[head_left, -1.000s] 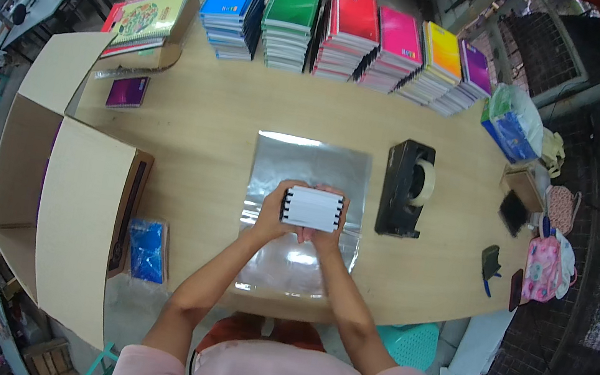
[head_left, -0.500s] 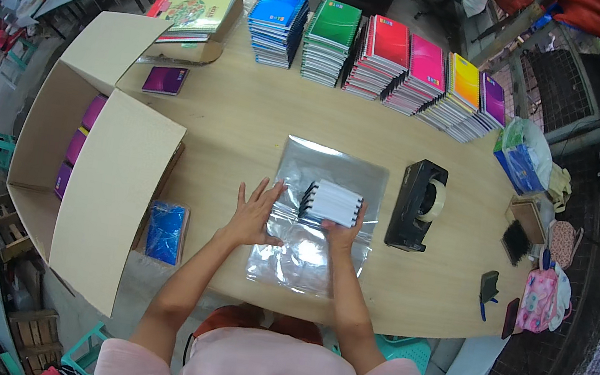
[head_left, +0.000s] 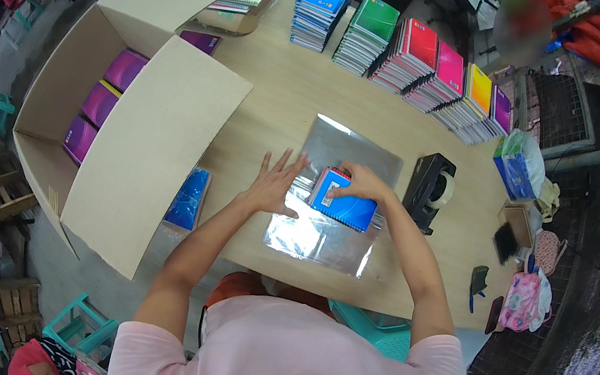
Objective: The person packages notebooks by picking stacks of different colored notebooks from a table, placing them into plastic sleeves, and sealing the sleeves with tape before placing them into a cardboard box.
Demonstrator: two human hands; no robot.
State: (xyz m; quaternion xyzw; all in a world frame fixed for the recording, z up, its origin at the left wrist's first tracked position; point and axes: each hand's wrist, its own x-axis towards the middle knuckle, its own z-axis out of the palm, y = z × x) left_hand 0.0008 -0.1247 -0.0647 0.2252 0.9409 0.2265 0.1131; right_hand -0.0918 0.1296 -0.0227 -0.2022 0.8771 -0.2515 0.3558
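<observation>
A stack of small spiral notebooks (head_left: 347, 208) with a blue cover on top lies on clear plastic bags (head_left: 343, 159) spread on the wooden table (head_left: 283, 92). My right hand (head_left: 356, 183) grips the far edge of that stack. My left hand (head_left: 275, 181) lies flat with fingers spread on the left part of the plastic, just beside the stack.
A large open cardboard box (head_left: 136, 113) with purple packs inside stands at the left. Rows of coloured notebook stacks (head_left: 405, 52) line the far edge. A black tape dispenser (head_left: 430, 191) sits right of the plastic. A blue pack (head_left: 188, 198) lies by the box flap.
The notebook stack now shows its blue cover instead of a white face. My left hand has stayed spread on the plastic beside it; the view has shifted left toward the box.
</observation>
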